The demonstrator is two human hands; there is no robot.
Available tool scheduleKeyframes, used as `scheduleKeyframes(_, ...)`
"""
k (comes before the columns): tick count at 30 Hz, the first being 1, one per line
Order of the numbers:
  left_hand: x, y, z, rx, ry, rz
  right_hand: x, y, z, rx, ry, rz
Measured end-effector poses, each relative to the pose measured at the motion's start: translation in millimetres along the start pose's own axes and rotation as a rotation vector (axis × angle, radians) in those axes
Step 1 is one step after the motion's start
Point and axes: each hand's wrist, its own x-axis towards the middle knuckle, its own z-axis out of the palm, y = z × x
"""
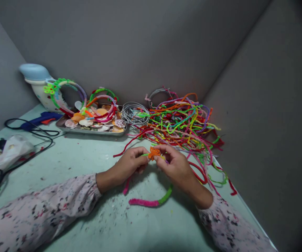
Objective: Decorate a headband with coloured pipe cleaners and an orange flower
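An orange pipe-cleaner flower (154,153) is held between both hands near the middle of the view. My left hand (133,161) pinches its left side, where a bit of green stem shows. My right hand (172,164) has its thumb and fingers closed on the flower's right side. Below the hands hangs or lies a curved fuzzy band (145,202), pink at one end and green further along; its upper part is hidden behind my right hand. A short pink end (126,186) shows under my left hand.
A metal tray (93,132) of shells and fuzzy rings stands behind, beside coiled wire (135,113) and a large heap of coloured pipe cleaners (182,119). At left are a glue gun (37,120), black cables, a plastic bag (14,150) and a blue-lidded container (39,85).
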Motion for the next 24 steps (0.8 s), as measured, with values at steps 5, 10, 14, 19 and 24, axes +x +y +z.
scheduleKeyframes(5, 0.4, -1.5, 0.1, 0.017, 0.007, -0.019, 0.0, -2.5, -0.3, 0.001, 0.000, -0.005)
scheduleKeyframes(10, 0.0, -3.3, -0.3, 0.073, 0.015, 0.000, 0.0, -4.2, -0.8, 0.029, -0.024, 0.040)
scheduleKeyframes(14, -0.8, -1.9, 1.1, 0.255, 0.110, 0.087, 0.2, -6.6, -1.0, 0.085, -0.019, 0.041)
scheduleKeyframes(19, 0.5, 0.9, 3.4, 0.372, 0.182, 0.229, -0.3, -8.6, 1.4, 0.126, -0.041, 0.036)
scheduleKeyframes(24, 1.5, 2.2, 5.0, 0.362, 0.186, 0.278, -1.7, -9.3, 2.5, 0.158, -0.060, 0.041)
